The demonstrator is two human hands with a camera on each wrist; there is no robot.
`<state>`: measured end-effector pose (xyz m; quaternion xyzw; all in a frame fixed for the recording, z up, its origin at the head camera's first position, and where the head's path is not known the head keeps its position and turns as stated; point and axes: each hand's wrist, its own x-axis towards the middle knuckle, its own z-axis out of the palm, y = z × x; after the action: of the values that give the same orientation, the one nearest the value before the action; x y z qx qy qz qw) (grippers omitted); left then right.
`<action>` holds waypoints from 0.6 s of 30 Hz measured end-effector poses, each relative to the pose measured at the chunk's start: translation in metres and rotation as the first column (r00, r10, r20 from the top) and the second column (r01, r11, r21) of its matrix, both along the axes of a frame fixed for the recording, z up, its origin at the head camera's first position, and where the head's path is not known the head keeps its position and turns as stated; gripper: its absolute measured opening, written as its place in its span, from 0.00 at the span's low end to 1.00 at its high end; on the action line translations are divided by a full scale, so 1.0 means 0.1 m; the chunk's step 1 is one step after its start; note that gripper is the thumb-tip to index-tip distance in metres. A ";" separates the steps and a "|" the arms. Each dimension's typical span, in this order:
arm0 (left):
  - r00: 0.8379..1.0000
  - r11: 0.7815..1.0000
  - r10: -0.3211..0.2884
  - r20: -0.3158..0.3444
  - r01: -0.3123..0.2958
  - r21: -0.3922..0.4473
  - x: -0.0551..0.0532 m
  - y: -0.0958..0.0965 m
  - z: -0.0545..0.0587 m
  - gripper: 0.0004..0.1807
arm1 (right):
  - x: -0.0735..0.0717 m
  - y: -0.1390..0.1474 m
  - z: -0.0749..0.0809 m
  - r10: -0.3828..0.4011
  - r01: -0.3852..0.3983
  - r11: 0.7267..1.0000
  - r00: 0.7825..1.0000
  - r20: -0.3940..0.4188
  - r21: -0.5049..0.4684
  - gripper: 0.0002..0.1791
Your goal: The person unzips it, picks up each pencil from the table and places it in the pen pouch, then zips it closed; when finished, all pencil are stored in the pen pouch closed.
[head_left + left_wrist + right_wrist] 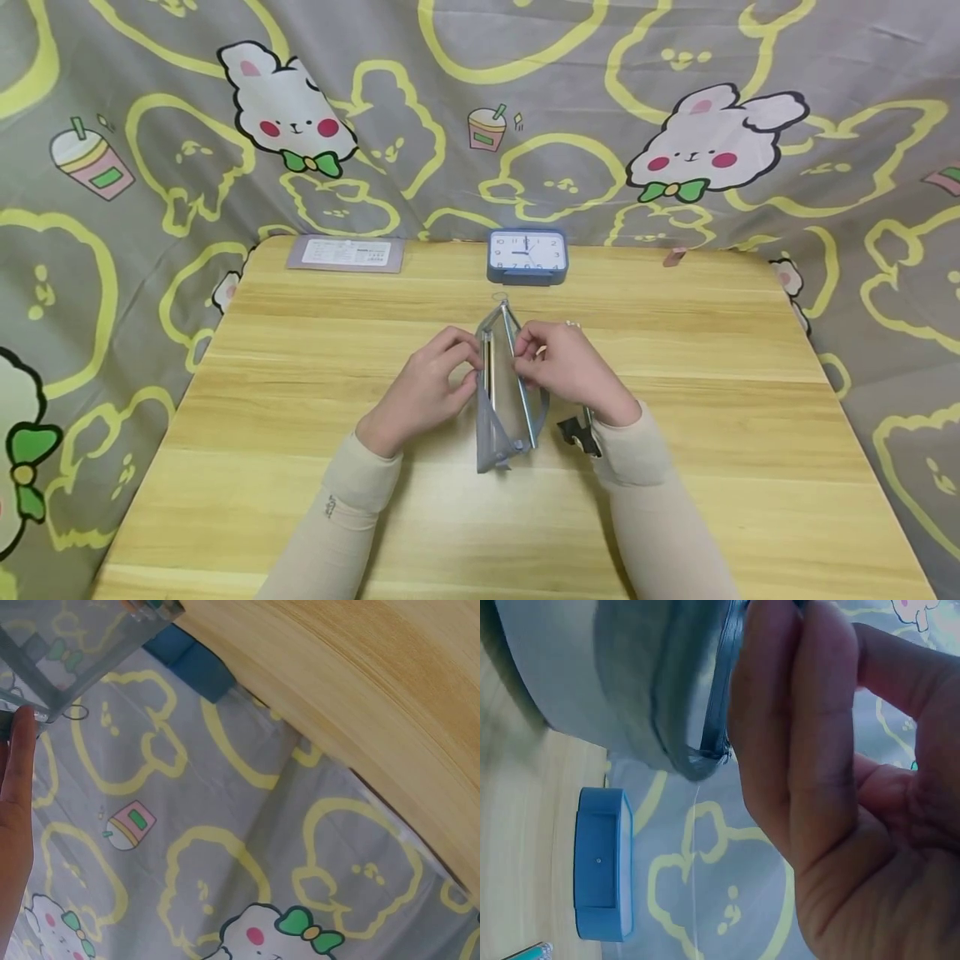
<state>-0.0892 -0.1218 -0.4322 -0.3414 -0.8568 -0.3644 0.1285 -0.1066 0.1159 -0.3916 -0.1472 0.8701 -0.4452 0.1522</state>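
Observation:
A grey see-through zippered pouch (495, 442) stands on the table, its long zipped mouth spread apart. My left hand (427, 383) pinches the left edge of that mouth between thumb and fingers. On the opposite side my right hand (570, 367) pinches the right edge, along the bluish zipper strip. Thin stick-like things (491, 367) show inside, near the left wall. In the right wrist view, the curled fingers (821, 742) are right at the zipper. The left wrist view catches just one corner of the pouch (112, 667), with a small ring at its end.
A blue alarm clock (527, 254) stands behind the pouch. At the back left lies a flat grey packet (345, 253) with a white label. A small brownish-pink piece (674, 257) is at the back right. A black object (579, 436) lies beside my right wrist. Patterned cloth (390, 150) surrounds the table.

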 end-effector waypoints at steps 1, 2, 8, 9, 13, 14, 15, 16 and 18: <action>1.000 1.000 -0.003 0.005 0.003 -0.001 0.00 0.00 0.00 0.08 | 0.01 -0.01 0.00 0.001 -0.001 1.000 1.000 -0.001 0.001 0.04; 1.000 1.000 -0.006 0.010 0.006 -0.001 0.00 0.00 0.00 0.08 | 0.01 -0.01 0.00 0.002 -0.002 1.000 1.000 -0.004 0.006 0.04; 1.000 1.000 -0.019 0.015 0.019 -0.003 -0.01 0.01 0.01 0.08 | 0.04 -0.03 0.01 0.034 -0.034 0.999 0.999 0.013 0.037 0.04; 1.000 1.000 -0.019 0.012 0.019 -0.004 -0.01 0.01 0.01 0.08 | 0.04 -0.04 0.01 0.039 -0.040 0.998 0.999 0.017 0.041 0.04; 1.000 1.000 -0.017 -0.002 0.017 -0.005 0.00 0.01 0.00 0.08 | 0.04 -0.09 -0.01 0.027 -0.028 0.998 1.000 0.014 0.058 0.03; 1.000 1.000 -0.017 -0.006 0.017 -0.005 0.00 0.01 0.00 0.08 | 0.04 -0.10 -0.02 0.019 -0.020 0.998 1.000 0.018 0.056 0.03; 1.000 1.000 -0.016 -0.011 0.016 -0.005 0.00 0.01 -0.01 0.08 | 0.04 -0.12 -0.02 0.010 -0.011 0.999 1.000 0.023 0.053 0.03; 1.000 1.000 -0.016 -0.014 0.016 -0.003 0.00 0.01 -0.01 0.09 | 0.04 -0.12 -0.03 0.001 -0.003 0.999 1.000 0.028 0.053 0.04; 1.000 1.000 -0.018 -0.016 0.018 0.001 0.00 0.02 -0.01 0.09 | 0.04 -0.13 -0.04 -0.013 0.011 0.999 0.999 0.046 0.042 0.03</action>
<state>-0.0891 -0.1202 -0.4329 -0.3520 -0.8525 -0.3633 0.1319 -0.1031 0.1029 -0.3956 -0.1282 0.8762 -0.4313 0.1727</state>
